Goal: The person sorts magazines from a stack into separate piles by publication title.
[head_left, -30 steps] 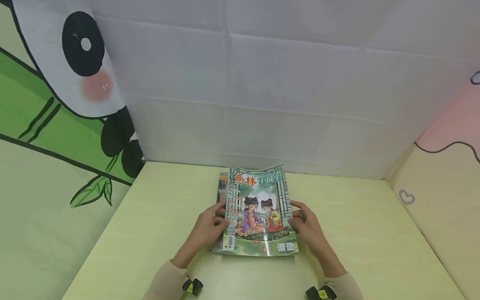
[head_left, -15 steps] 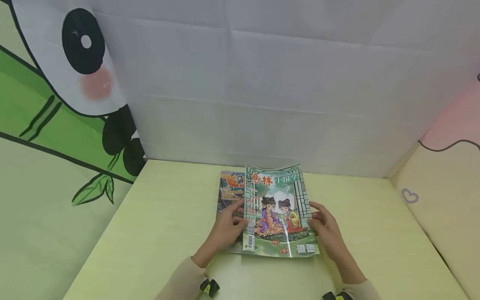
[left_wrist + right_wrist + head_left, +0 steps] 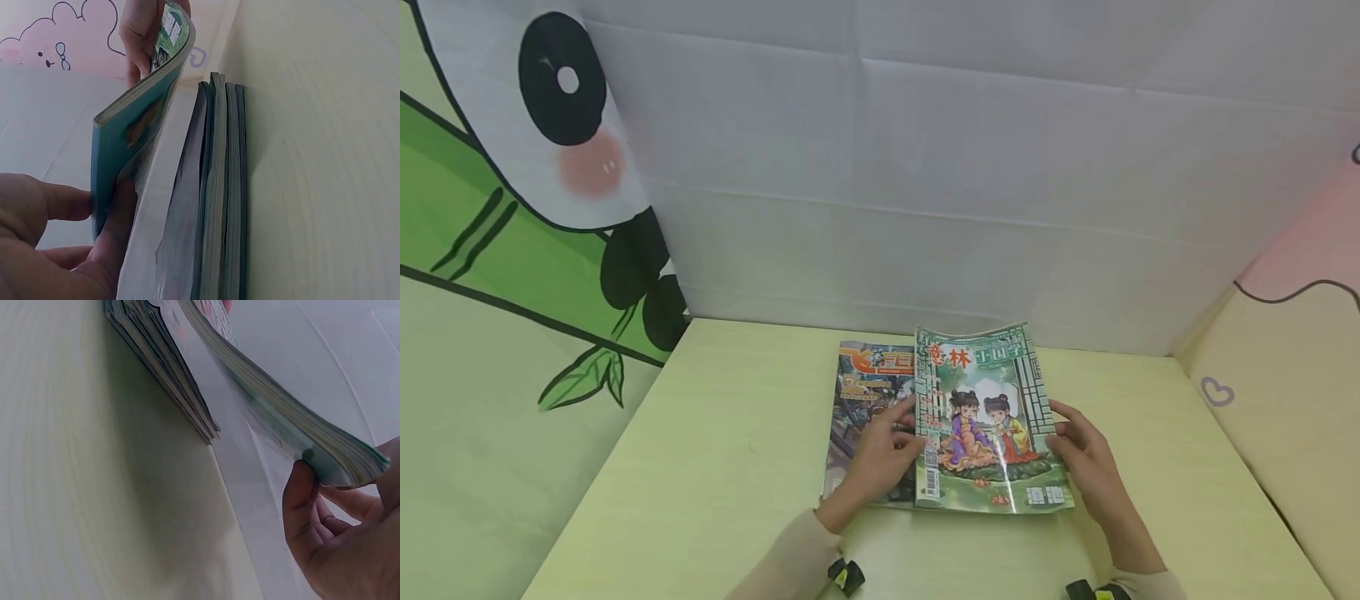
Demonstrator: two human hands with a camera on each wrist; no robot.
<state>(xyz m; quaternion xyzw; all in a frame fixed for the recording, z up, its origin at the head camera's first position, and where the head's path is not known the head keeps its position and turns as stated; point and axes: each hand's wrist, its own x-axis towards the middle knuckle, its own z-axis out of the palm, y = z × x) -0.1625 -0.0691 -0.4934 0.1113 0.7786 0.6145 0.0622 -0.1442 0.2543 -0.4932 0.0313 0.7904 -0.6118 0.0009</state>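
Observation:
A green magazine (image 3: 977, 375) with two cartoon figures on its cover is held up off the table between both hands. My left hand (image 3: 880, 454) pinches its left edge, thumb on the cover; the left wrist view shows the fingers (image 3: 112, 237) at the magazine's edge. On the other side my right hand (image 3: 1093, 467) pinches the right edge, and the magazine (image 3: 281, 394) bows slightly in the right wrist view. Below and to the left lies a stack of magazines (image 3: 868, 392), the top one dark with an orange title. The green magazine and left hand partly cover it.
The stack rests on a pale yellow table (image 3: 737, 433), near its back edge. A white sheet (image 3: 925, 167) hangs behind the table. Printed cartoon panels stand at the left (image 3: 475, 333) and right (image 3: 1285, 358) sides.
Both hands have carried the green magazine to the right, off most of the stack. More of the dark magazine's cover and orange title now shows.

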